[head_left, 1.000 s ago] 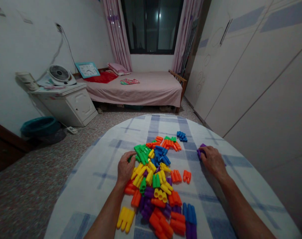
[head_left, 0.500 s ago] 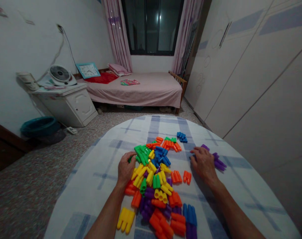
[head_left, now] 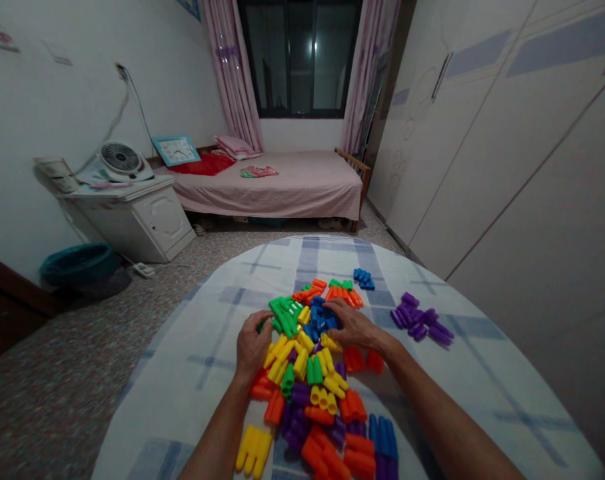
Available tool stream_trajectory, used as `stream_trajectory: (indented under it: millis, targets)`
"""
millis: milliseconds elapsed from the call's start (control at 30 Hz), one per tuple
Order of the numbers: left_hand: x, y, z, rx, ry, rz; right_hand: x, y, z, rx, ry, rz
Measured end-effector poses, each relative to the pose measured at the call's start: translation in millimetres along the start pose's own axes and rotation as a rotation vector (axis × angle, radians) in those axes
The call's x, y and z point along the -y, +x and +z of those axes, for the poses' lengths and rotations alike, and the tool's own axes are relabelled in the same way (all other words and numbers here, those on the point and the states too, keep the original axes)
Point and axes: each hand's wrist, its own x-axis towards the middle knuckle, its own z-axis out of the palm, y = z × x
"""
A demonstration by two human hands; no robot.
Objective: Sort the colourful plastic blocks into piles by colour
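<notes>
A heap of plastic toy building blocks lies mid-table, made of joined tubes in several colours. My left hand [head_left: 252, 343] rests at the heap's left side, its fingers curled around a green block [head_left: 260, 326] that shows between thumb and forefinger. Beside it lie more green blocks [head_left: 285, 315] and yellow blocks [head_left: 281, 348]. My right hand [head_left: 353, 325] reaches over the blue blocks [head_left: 318, 320], fingers stretched and apart, fingertips touching them. No block shows lifted in it. Purple blocks [head_left: 416, 317] form a separate group to the right.
The round table [head_left: 182, 393] has a checked cloth. A small blue group [head_left: 364, 279] sits near its far side, and a yellow block [head_left: 253, 451] at the near left. Beyond are a bed [head_left: 282, 190], a cabinet [head_left: 147, 223] with a fan [head_left: 121, 160], and a wardrobe [head_left: 492, 153].
My right hand has moved left from the purple group to the blue blocks in the heap. More purple blocks now show where it was. My left hand has hardly moved.
</notes>
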Motion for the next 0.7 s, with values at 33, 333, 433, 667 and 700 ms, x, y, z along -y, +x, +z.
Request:
stream_trajectory:
  millis: [33,333,433,667,700]
  targets:
    - [-0.3,-0.2,0.0,-0.001,0.0,0.0,0.6,-0.4,0.0,-0.006,-0.014,0.014]
    - [-1.4,-0.9,-0.8,0.003,-0.011,-0.006,7.7,-20.6,4.6,-0.135,-0.05,0.068]
    - [0.1,-0.7,-0.3,-0.001,-0.014,-0.01,6.0,-27.6,6.0,-0.133,-0.025,0.044]
    - [2.6,-0.2,0.1,0.004,-0.01,-0.002,-3.6,-37.2,10.6,-0.27,0.052,0.039]
    - [2.6,-0.2,0.1,0.003,-0.009,-0.005,-4.7,-37.8,11.0,-0.311,0.043,0.068]
